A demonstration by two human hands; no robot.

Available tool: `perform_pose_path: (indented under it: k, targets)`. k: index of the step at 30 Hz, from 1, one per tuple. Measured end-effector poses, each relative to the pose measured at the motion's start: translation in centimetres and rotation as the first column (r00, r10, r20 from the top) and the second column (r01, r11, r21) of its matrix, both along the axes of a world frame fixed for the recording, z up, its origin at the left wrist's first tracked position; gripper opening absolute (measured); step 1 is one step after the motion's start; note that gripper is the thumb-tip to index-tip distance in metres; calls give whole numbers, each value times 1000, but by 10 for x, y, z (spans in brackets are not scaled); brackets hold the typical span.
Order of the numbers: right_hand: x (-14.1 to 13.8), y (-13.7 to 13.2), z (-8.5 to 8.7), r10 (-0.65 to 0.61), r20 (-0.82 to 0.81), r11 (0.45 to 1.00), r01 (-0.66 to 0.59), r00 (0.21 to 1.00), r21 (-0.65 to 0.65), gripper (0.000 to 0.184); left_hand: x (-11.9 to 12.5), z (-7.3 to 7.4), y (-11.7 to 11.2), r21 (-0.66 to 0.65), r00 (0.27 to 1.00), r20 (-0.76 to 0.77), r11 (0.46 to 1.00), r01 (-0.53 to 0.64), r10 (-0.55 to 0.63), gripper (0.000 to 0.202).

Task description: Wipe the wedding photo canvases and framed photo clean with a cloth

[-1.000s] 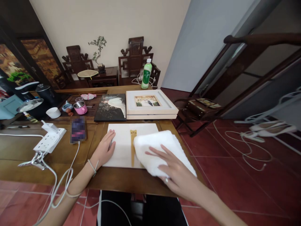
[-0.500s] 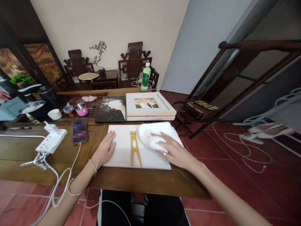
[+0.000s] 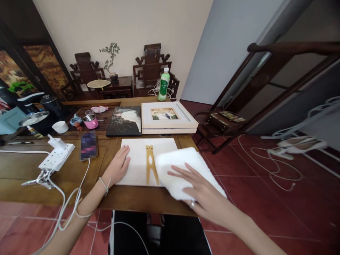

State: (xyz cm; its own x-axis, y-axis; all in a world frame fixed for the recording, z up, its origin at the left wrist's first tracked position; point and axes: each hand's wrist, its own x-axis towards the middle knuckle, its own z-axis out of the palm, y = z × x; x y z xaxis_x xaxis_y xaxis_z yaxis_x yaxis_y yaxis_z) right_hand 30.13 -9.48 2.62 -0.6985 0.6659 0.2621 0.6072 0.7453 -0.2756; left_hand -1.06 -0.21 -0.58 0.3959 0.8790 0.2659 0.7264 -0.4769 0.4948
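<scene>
L hand (image 3: 119, 165) lies flat on L side of white board (image 3: 135, 159), fingers tog., thumb a bit apart, nothing gripped. R hand (image 3: 198, 189) is palm-down on white cloth (image 3: 180, 157), fingers splayed wide; can't tell from here if a fingertip's tucked under. Cloth covers R part of board & hangs past its near edge. Gold piece (image 3: 147, 168) lies on board btwn the hands, eared end away from the person, two legs pointing nearer; cloth's edge is right by the R leg, can't tell if touching.

Board sits on wood table (image 3: 127, 200) near the front edge. Just behind: dark picture (image 3: 118, 122) on L, pale frame (image 3: 186, 118) beside it on R, w/ green bottle (image 3: 164, 86) upright farther back. Off to L: phone (image 3: 89, 145), screen blurred, cable plugged in; then power strip (image 3: 57, 156). Pink cup (image 3: 90, 123) & white cup (image 3: 60, 127) stand farther back L.
</scene>
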Motion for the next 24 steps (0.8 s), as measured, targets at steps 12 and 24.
perform_pose_path:
  k: [12,24]
  targets:
    - [4,24,1,-63,-87,997,59,994,-41,17,-2,-2,2,10,1000,-18,1000,10,-10,45]
    - [-13,101,-3,-119,9,992,119,993,-42,21,-2,-3,1,-10,1000,-2,1000,-3,3,46]
